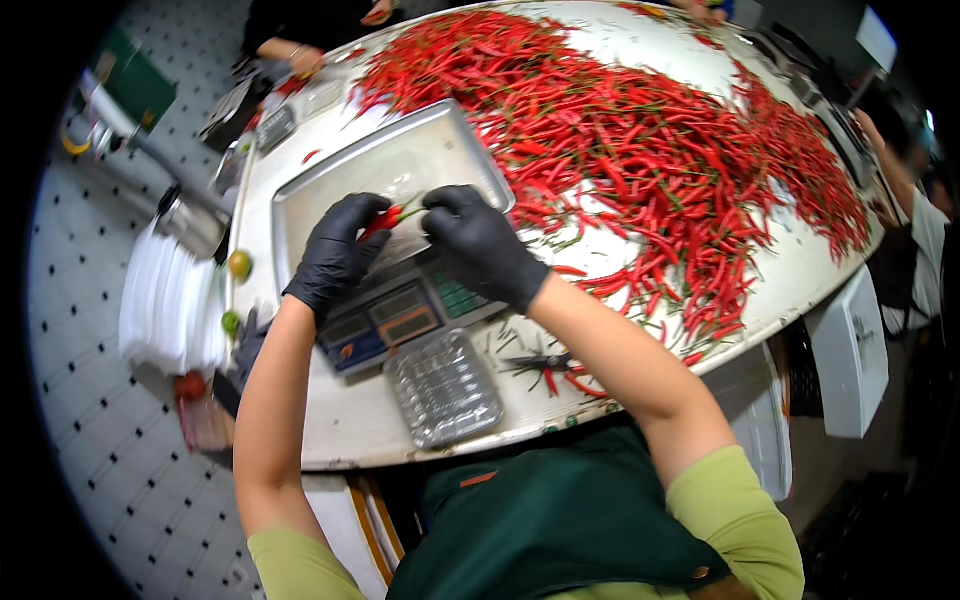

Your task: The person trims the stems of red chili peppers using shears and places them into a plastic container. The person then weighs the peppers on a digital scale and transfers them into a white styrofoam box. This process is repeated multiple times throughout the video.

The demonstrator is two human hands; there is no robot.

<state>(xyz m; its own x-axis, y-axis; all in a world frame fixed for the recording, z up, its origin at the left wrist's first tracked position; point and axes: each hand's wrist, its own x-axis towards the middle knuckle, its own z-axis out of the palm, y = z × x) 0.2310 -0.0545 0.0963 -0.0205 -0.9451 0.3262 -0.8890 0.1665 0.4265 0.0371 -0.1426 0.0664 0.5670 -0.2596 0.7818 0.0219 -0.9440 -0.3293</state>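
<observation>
My left hand (337, 247), in a black glove, holds red chili peppers (386, 220) with the fingers curled round them. A green stem (411, 214) points from them towards my right hand (476, 244), also black-gloved. Its thumb and forefinger pinch at the tip of that stem. Both hands are over the metal tray (330, 176) of a digital weighing scale (349, 349). Something clear and shiny, partly hidden by my hands, lies in the tray. In front of the scale is a clear plastic punnet (444, 390). Black-handled scissors (538, 363) lie near my right forearm among cut stems.
A large heap of red chilies (600, 127) spreads over the white table (360, 442). Stacked white foam trays (169, 300), a tomato (240, 264) and a green fruit (230, 323) are at the left edge. Other people's hands (306, 60) show across the table.
</observation>
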